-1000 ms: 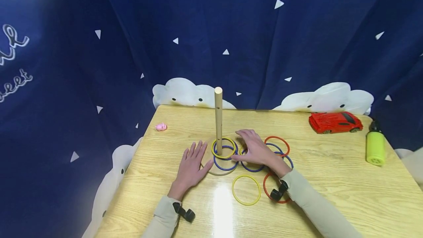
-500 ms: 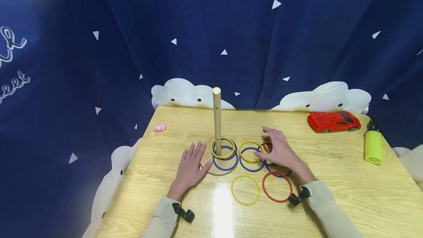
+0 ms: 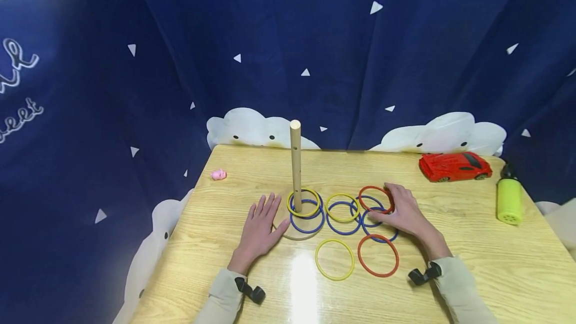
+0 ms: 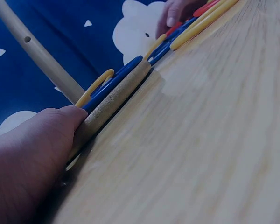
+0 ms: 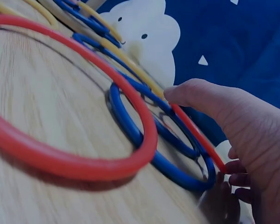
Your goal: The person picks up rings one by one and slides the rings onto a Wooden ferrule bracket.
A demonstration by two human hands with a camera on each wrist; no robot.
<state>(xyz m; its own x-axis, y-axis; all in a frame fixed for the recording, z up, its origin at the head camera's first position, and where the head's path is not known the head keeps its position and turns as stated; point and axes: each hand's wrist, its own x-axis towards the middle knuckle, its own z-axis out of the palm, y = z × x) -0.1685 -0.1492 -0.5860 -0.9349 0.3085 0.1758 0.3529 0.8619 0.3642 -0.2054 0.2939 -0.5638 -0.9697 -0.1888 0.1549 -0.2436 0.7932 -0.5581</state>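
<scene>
Upright on a round wooden base [image 3: 293, 237] stands a wooden peg [image 3: 296, 164], with a yellow ring [image 3: 288, 207] and blue rings [image 3: 307, 231] around its foot. My left hand [image 3: 259, 231] lies with straight fingers beside the base, its thumb [image 4: 67, 116] at the rim. Over on the right, my right hand [image 3: 407, 214] reaches around the right side of a red ring [image 3: 375, 187], thumb and fingers spread apart. In the right wrist view, fingertips are right at that ring's edge. It lies over several overlapping blue rings [image 3: 380, 240].
Nearer the front lie a yellow ring [image 3: 335, 279] and another red ring [image 3: 378, 275]. One more yellow ring [image 3: 343, 221] overlaps blue ones right of the base. A red toy car [image 3: 454, 167], a yellow-green bottle [image 3: 509, 201] and a pink toy [image 3: 219, 174] stand farther out. Behind hangs a blue curtain [image 3: 342, 39].
My right hand has moved right, from beside the peg base across the rings to the far red ring's right side. My left hand has stayed where it was.
</scene>
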